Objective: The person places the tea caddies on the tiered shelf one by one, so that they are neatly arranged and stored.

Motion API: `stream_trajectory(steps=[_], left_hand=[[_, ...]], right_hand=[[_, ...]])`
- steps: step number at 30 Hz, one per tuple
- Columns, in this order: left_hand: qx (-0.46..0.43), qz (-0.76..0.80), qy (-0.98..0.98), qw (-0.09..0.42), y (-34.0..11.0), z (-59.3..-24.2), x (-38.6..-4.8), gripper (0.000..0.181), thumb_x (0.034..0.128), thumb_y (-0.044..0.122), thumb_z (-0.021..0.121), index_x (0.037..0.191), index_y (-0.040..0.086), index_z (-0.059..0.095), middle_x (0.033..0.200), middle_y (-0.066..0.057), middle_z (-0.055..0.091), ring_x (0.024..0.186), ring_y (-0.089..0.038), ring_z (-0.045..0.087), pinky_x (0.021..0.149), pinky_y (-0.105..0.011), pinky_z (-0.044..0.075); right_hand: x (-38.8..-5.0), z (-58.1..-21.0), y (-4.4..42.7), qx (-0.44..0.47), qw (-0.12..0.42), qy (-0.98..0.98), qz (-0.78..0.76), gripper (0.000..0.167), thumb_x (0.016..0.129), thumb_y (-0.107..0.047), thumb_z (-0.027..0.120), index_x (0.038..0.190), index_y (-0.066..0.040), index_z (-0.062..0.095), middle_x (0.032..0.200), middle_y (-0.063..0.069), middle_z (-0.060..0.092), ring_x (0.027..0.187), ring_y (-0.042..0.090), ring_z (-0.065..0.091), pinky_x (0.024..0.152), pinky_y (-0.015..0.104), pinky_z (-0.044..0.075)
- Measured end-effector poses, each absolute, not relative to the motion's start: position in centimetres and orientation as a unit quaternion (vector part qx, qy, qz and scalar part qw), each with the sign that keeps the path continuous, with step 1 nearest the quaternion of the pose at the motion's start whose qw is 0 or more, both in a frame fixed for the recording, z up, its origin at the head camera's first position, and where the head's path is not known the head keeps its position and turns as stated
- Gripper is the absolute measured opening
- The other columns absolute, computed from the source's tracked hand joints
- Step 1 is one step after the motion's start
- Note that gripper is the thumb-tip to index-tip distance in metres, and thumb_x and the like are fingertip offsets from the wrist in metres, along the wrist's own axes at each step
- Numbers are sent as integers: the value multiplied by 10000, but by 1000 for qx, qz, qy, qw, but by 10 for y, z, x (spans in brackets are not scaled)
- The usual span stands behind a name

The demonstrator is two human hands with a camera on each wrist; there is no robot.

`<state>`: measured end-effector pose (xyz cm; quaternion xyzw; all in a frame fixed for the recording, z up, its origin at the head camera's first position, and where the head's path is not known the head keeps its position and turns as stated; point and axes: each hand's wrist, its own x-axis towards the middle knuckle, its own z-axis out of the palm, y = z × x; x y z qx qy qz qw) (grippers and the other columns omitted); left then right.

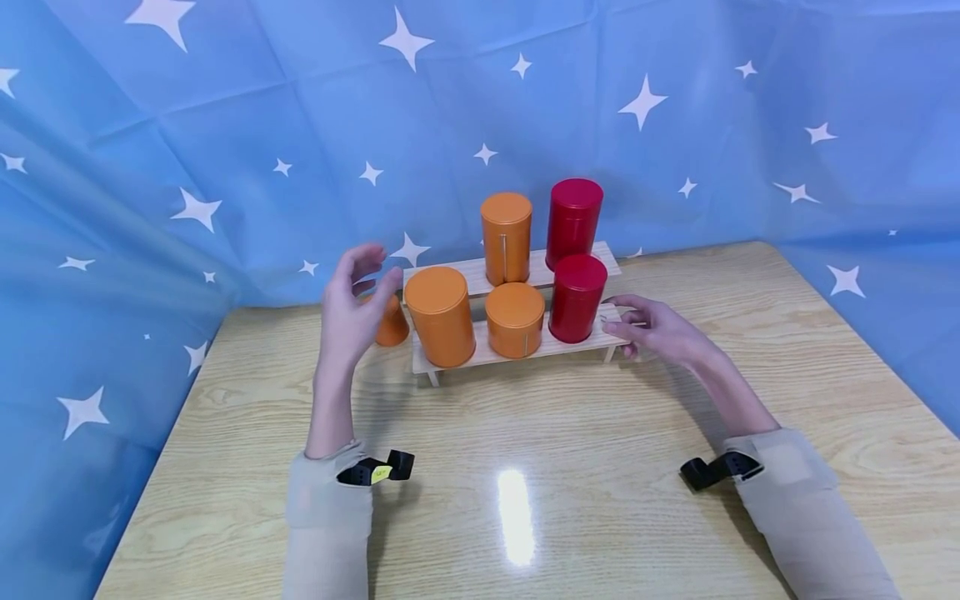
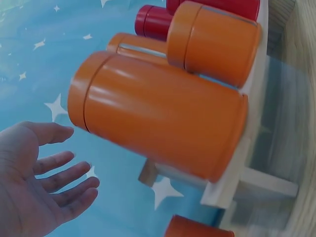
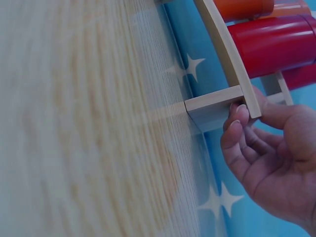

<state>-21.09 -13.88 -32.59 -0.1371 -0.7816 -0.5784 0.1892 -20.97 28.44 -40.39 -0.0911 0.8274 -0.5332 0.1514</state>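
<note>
A two-tier wooden rack bears several round lidded canisters. On its lower tier are a large orange canister, a short orange canister and a red canister. My left hand is raised beside the large orange canister; in the left wrist view its fingers are spread and apart from it. Partly hidden behind that hand, a small orange canister stands left of the rack. My right hand pinches the right end of the lower tier between thumb and fingers.
The upper tier carries a tall orange canister and a tall red canister. Wood-grain table lies beneath the rack, and a blue star-patterned cloth hangs behind and at the sides.
</note>
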Motion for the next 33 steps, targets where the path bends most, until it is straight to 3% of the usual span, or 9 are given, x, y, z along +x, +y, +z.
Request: stream_trajectory(steps=[6,12,25,33], left_hand=[[-117,-565,-797,181,-147,-335,-216,438,953,173,718,1330,8,568,1279,-124,618,1193,-237,561,1041,-404,440],[-99,-548,-813,169,-157,-349,-223,509,943,137,724,1383,-15,521,1356,-158,574,1280,-302,516,1091,-474,403],[-47,-501,-857,108,-174,-375,-234,766,922,300,761,1537,50,380,1541,-169,414,1416,-360,366,1155,-487,310],[-47,-496,-864,78,-178,-389,-240,802,932,265,749,1564,32,314,1566,-198,367,1422,-392,354,1172,-490,297]], right_hand=[[-210,-404,285,-90,153,825,-537,671,999,-190,655,1521,30,297,986,169,577,736,279,638,694,334,570],[-211,-405,286,-90,153,828,-532,673,1003,-197,649,1525,29,289,982,170,580,738,278,638,692,336,568],[-210,-405,286,-98,147,833,-524,664,1006,-238,647,1522,11,312,992,180,585,751,295,640,696,337,568],[-209,-404,286,-101,148,832,-525,666,1010,-230,640,1529,12,302,1011,191,584,752,302,639,690,342,566]])
